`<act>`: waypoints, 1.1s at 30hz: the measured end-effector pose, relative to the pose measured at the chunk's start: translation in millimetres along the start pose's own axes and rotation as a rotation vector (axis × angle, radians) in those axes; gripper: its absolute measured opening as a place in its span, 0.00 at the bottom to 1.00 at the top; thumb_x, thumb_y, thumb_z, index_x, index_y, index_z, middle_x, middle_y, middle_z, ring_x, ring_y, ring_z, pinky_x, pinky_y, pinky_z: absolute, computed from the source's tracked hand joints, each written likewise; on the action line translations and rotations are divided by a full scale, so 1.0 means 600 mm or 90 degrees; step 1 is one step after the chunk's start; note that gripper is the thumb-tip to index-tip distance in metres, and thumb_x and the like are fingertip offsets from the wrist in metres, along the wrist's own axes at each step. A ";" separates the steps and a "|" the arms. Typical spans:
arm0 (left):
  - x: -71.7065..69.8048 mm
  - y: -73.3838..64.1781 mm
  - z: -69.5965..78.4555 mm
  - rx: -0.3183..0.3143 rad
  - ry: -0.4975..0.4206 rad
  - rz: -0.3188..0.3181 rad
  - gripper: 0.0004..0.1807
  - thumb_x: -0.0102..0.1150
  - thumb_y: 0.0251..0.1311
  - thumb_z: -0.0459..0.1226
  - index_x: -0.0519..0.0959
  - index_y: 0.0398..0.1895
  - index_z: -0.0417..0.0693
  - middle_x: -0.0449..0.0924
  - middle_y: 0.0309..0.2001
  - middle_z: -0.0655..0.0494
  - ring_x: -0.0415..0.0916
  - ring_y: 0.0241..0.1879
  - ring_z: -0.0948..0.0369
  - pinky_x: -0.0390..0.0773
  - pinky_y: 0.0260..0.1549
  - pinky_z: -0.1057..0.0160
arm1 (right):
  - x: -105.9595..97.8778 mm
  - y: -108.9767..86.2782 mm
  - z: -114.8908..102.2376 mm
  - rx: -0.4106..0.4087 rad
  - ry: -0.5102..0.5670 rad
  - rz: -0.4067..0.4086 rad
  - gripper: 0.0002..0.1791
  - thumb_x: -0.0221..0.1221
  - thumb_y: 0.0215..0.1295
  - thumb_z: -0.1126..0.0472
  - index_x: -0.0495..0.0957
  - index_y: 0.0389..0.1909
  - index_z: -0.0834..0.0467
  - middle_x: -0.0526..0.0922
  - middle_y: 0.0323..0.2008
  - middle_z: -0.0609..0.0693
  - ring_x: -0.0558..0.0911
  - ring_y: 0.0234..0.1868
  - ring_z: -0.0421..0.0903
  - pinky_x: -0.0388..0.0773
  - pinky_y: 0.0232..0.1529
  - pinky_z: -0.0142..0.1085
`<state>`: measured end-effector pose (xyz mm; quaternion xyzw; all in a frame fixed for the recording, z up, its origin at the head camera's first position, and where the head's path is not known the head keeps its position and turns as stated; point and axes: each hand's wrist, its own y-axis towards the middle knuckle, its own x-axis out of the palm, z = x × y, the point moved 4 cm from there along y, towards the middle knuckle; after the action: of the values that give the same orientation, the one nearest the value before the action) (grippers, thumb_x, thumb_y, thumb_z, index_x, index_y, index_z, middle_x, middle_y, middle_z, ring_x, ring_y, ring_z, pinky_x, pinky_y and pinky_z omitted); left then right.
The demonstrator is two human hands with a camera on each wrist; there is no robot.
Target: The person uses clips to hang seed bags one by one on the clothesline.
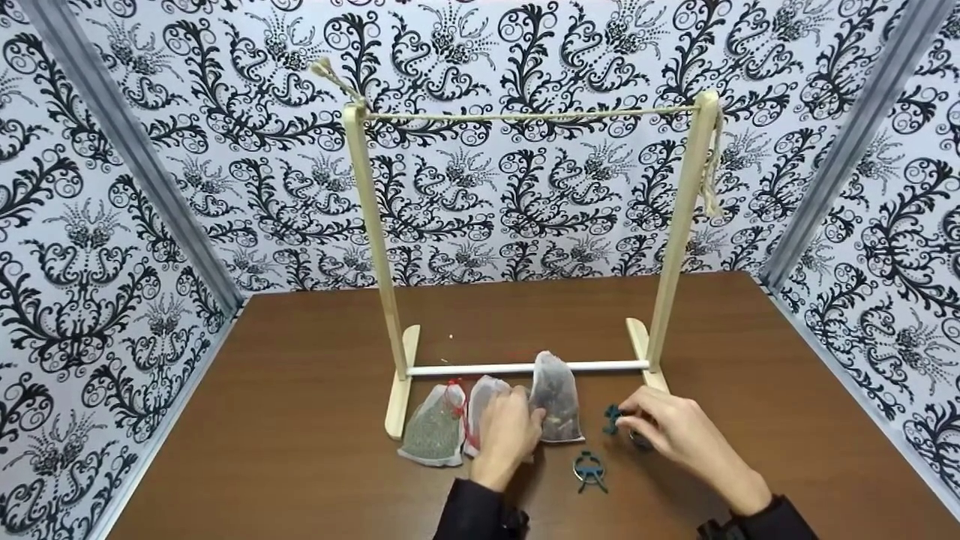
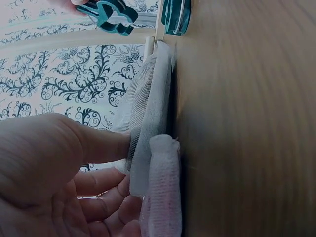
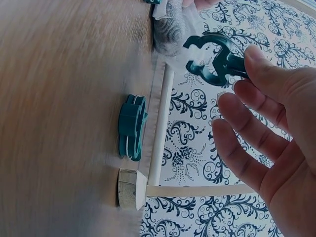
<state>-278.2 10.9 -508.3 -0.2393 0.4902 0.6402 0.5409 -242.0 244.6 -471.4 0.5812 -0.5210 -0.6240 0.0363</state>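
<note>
Three mesh bags lie in a row. The left bag (image 1: 435, 431) has a greenish filling and a red drawstring, and the middle bag (image 1: 486, 394) is partly hidden. My left hand (image 1: 510, 431) pinches the near edge of the right bag (image 1: 556, 397), which holds dark bits; in the left wrist view the thumb presses on this mesh bag (image 2: 148, 108). My right hand (image 1: 679, 427) holds a green spring clip (image 1: 613, 418) by its handles, just above the table. The right wrist view shows the held clip (image 3: 219, 61) with its jaws toward the bag.
A wooden frame (image 1: 679, 240) stands behind the bags, with a string (image 1: 525, 117) stretched across its top and a white bar (image 1: 480, 369) low down. One green clip (image 1: 589, 471) lies in front; another clip (image 3: 132, 128) lies below my right hand. Patterned walls enclose the brown table (image 1: 300, 450).
</note>
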 end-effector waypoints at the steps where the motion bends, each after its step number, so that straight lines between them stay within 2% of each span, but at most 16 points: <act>1: 0.000 0.000 0.000 0.002 -0.007 0.003 0.14 0.73 0.56 0.43 0.82 0.35 0.43 0.87 0.34 0.46 0.83 0.37 0.46 0.82 0.36 0.49 | 0.000 0.000 0.000 -0.001 0.005 0.001 0.16 0.75 0.51 0.68 0.82 0.38 0.50 0.84 0.32 0.38 0.79 0.28 0.30 0.71 0.29 0.20; 7: -0.001 -0.001 -0.003 0.018 -0.066 0.027 0.08 0.69 0.50 0.39 0.80 0.31 0.48 0.84 0.26 0.53 0.84 0.28 0.51 0.78 0.25 0.54 | -0.002 -0.001 0.000 -0.015 0.002 0.007 0.17 0.75 0.49 0.70 0.83 0.37 0.51 0.86 0.32 0.40 0.81 0.28 0.32 0.72 0.28 0.22; 10: 0.000 0.001 -0.004 0.015 -0.088 0.031 0.08 0.67 0.47 0.39 0.81 0.32 0.50 0.84 0.26 0.56 0.84 0.27 0.52 0.77 0.25 0.55 | 0.000 -0.001 0.001 -0.021 -0.002 0.004 0.17 0.74 0.50 0.70 0.84 0.37 0.50 0.86 0.32 0.40 0.82 0.29 0.32 0.73 0.29 0.21; 14: -0.003 0.003 -0.002 0.015 -0.095 0.047 0.04 0.66 0.55 0.40 0.81 0.30 0.51 0.86 0.27 0.56 0.85 0.28 0.52 0.79 0.26 0.55 | 0.000 -0.001 0.001 -0.022 -0.003 0.001 0.16 0.74 0.50 0.70 0.84 0.38 0.50 0.86 0.33 0.39 0.82 0.29 0.32 0.74 0.29 0.21; 18: -0.005 0.002 0.001 0.025 -0.087 0.065 0.06 0.67 0.62 0.40 0.81 0.30 0.52 0.87 0.27 0.53 0.86 0.29 0.50 0.79 0.26 0.53 | -0.002 -0.001 0.000 -0.018 -0.012 0.001 0.16 0.75 0.50 0.69 0.84 0.38 0.50 0.86 0.33 0.39 0.82 0.29 0.32 0.73 0.29 0.21; 27: -0.008 0.004 0.003 0.023 -0.100 0.062 0.04 0.65 0.66 0.41 0.82 0.35 0.52 0.89 0.29 0.53 0.86 0.29 0.50 0.79 0.25 0.53 | -0.004 0.000 -0.004 -0.019 -0.026 0.003 0.16 0.75 0.50 0.69 0.84 0.37 0.51 0.86 0.33 0.39 0.82 0.29 0.33 0.73 0.30 0.22; 33: -0.014 0.006 0.010 0.056 -0.133 0.084 0.04 0.68 0.63 0.40 0.83 0.34 0.52 0.89 0.29 0.56 0.86 0.30 0.53 0.80 0.27 0.54 | -0.007 0.004 -0.004 -0.025 -0.025 0.010 0.16 0.75 0.50 0.69 0.84 0.37 0.50 0.86 0.33 0.39 0.82 0.29 0.32 0.74 0.30 0.22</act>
<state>-277.6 12.9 -497.6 -0.1145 0.4736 0.6734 0.5560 -240.3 244.9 -466.0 0.5642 -0.5138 -0.6449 0.0423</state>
